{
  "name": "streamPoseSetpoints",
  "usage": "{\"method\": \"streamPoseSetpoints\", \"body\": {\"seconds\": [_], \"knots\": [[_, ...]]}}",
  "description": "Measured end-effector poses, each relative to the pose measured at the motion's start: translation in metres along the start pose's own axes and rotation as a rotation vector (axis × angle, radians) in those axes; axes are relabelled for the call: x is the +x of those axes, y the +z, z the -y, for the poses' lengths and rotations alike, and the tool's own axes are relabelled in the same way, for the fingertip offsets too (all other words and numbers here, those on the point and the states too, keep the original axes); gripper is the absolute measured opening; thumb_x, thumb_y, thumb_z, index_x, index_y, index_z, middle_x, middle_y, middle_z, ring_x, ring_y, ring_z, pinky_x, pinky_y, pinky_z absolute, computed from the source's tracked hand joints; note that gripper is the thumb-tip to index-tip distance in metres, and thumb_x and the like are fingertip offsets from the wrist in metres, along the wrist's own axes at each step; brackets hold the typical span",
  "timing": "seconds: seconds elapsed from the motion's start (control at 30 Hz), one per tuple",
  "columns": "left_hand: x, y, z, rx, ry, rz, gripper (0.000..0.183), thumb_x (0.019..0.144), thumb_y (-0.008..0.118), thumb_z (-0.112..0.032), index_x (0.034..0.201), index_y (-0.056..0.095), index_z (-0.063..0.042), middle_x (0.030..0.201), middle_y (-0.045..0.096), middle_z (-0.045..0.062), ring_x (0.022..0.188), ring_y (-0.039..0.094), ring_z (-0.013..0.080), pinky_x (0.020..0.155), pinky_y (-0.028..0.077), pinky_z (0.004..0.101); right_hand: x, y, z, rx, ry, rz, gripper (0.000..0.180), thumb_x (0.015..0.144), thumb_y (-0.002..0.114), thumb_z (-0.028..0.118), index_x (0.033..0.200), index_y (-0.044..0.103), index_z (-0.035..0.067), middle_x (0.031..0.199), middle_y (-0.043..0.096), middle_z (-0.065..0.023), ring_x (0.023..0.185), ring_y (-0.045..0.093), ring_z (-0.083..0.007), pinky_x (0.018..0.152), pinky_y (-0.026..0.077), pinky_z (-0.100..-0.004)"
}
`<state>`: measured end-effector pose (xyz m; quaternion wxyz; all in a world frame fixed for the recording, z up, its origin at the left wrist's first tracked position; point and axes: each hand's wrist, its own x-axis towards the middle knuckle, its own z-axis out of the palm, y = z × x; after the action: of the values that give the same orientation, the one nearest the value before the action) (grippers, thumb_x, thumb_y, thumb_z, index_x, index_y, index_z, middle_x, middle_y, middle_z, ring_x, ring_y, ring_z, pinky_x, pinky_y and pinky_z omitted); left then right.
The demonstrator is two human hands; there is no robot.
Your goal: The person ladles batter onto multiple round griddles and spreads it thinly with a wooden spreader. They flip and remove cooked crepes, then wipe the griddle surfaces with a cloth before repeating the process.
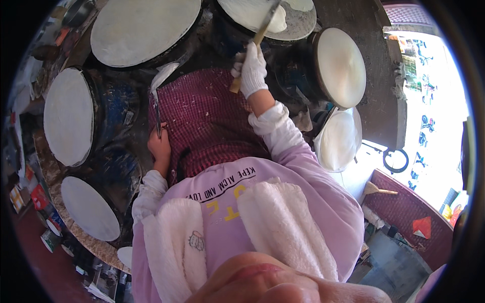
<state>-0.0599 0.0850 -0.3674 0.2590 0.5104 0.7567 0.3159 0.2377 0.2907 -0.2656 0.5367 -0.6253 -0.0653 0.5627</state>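
Observation:
My left hand (159,146), bare, grips the dark handle of a small spatula (156,102) whose upper end is heaped with white paste (165,74). My right hand (254,70), in a white knitted glove, is closed around the wooden handle of a flat-bladed scraper (269,17). The blade lies over a round drum-like top (299,22) at the upper middle. White paste (278,21) covers part of this surface beside the blade, and a grey patch shows on its right. Left of it, a larger round top (146,30) is coated white.
More white-faced drum-like barrels stand on the left (69,117) (91,208) and right (341,68). A plastic-covered white round (337,140) sits below the right one. A hand brush (379,189) lies at lower right. Bright open ground with parked two-wheelers (426,123) shows beyond.

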Motion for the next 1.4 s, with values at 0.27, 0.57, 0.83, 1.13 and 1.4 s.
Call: {"method": "streamPoseSetpoints", "body": {"seconds": [0.27, 0.57, 0.83, 1.13, 1.4], "knots": [[0.009, 0.020, -0.006, 0.072, 0.101, 0.030, 0.022, 0.091, 0.060, -0.018, 0.103, 0.076, -0.010, 0.098, 0.075, 0.013, 0.092, 0.072, 0.0315, 0.082, 0.054, 0.0405, -0.012, -0.021, -0.030, -0.291, -0.126, 0.271, 0.047, 0.104, 0.053, 0.035, 0.149, 0.047, 0.027, 0.067, 0.054, -0.0010, 0.046, 0.047, -0.0109, 0.040, 0.040, -0.0275], [0.013, 0.035, -0.021, 0.108, 0.107, 0.082, 0.022, 0.091, 0.060, -0.020, 0.102, 0.076, -0.011, 0.100, 0.075, 0.013, 0.093, 0.071, 0.0336, 0.083, 0.054, 0.0421, 0.001, -0.147, 0.053, -0.274, -0.047, 0.196, 0.048, 0.103, 0.051, 0.036, 0.148, 0.047, 0.019, 0.073, 0.062, -0.0057, 0.047, 0.056, -0.0141, 0.041, 0.046, -0.0293], [0.022, 0.056, -0.042, 0.179, 0.182, 0.141, 0.022, 0.092, 0.060, -0.023, 0.101, 0.077, -0.012, 0.101, 0.075, 0.013, 0.093, 0.071, 0.0351, 0.082, 0.054, 0.0431, -0.026, -0.201, 0.019, -0.591, -0.269, 0.257, 0.052, 0.104, 0.053, 0.026, 0.155, 0.041, 0.024, 0.065, 0.062, -0.0020, 0.043, 0.053, -0.0110, 0.040, 0.045, -0.0261], [0.023, 0.070, -0.059, 0.241, 0.175, 0.175, 0.022, 0.091, 0.060, -0.023, 0.100, 0.077, -0.011, 0.098, 0.074, 0.014, 0.092, 0.071, 0.0358, 0.082, 0.054, 0.0436, 0.012, -0.234, 0.042, -0.655, -0.218, 0.568, 0.055, 0.105, 0.053, 0.032, 0.156, 0.039, 0.017, 0.072, 0.067, -0.0056, 0.048, 0.059, -0.0117, 0.044, 0.049, -0.0286], [0.026, 0.072, -0.061, 0.272, 0.215, 0.164, 0.022, 0.091, 0.061, -0.024, 0.099, 0.077, -0.011, 0.097, 0.074, 0.015, 0.092, 0.070, 0.0367, 0.081, 0.054, 0.0445, 0.099, -0.248, 0.087, -0.907, -0.755, 0.097, 0.048, 0.103, 0.055, 0.034, 0.149, 0.048, 0.023, 0.077, 0.069, -0.0170, 0.061, 0.067, -0.0288, 0.053, 0.053, -0.0417]]}}
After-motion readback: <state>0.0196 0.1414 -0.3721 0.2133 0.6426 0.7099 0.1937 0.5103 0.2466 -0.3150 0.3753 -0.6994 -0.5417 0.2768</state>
